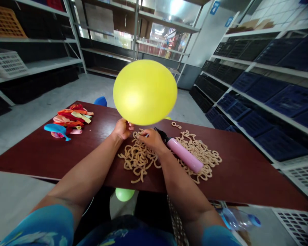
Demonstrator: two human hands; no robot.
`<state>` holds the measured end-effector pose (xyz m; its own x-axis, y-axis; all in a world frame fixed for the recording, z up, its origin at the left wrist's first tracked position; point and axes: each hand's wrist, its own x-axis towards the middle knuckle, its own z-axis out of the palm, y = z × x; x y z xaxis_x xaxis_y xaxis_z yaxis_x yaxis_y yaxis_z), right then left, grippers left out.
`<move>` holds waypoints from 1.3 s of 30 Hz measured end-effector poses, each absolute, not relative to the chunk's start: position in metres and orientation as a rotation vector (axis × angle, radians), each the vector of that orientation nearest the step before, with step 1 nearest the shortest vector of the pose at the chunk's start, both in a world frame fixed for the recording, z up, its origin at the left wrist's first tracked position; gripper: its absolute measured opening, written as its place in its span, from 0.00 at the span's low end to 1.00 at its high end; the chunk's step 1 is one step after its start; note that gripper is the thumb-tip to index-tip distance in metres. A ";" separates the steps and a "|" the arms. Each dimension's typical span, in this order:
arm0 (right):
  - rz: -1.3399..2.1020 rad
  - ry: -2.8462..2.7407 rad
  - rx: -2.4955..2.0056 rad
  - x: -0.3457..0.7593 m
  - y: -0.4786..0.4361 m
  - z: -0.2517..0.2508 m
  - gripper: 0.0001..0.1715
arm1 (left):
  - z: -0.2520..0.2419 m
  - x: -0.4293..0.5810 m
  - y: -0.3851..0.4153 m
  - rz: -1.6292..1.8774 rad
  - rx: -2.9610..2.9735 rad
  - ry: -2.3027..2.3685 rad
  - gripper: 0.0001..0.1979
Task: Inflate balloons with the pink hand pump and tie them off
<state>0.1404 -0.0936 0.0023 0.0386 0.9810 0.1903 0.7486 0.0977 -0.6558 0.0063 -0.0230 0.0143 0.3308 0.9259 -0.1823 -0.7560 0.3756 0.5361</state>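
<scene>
A blown-up yellow balloon [145,92] floats above the table's middle, its underside right at the fingers of my left hand [123,129]. Those fingers are curled closed at the balloon's base; the neck itself is hidden. My right hand [152,139] is closed in a pinch just over a loose heap of tan, cord-like curls [137,157]. What sits between its fingertips is too small to make out. Beside my right wrist lies a pink hand pump [186,155] with a black head, resting on a second heap of tan curls [207,155].
Uninflated balloons [69,119] in several colours lie on the left of the brown table [97,157]. A pale green balloon [125,194] is below the front edge. A plastic bottle [240,219] lies at lower right. Shelves with dark blue crates [282,126] line the right side.
</scene>
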 end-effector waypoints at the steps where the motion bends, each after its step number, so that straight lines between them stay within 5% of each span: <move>1: 0.455 -1.806 -1.775 0.141 -0.094 -0.001 0.14 | 0.013 0.003 -0.020 1.099 0.407 0.438 0.12; 6: 0.607 -1.819 -1.658 0.140 -0.094 -0.006 0.08 | 0.009 -0.005 -0.014 1.097 0.398 0.338 0.11; 15: 1.281 -1.023 -0.853 0.151 -0.096 0.018 0.11 | 0.015 -0.003 -0.020 1.081 0.466 0.395 0.11; 39: 1.116 -0.949 -0.713 0.142 -0.096 0.019 0.08 | 0.001 0.025 -0.050 0.827 0.974 0.651 0.15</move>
<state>0.1424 -0.0962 0.0186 0.1447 0.9536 0.2642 -0.4140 0.3009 -0.8591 0.0248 -0.0495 0.0014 0.5353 0.8373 -0.1113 -0.3049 0.3143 0.8990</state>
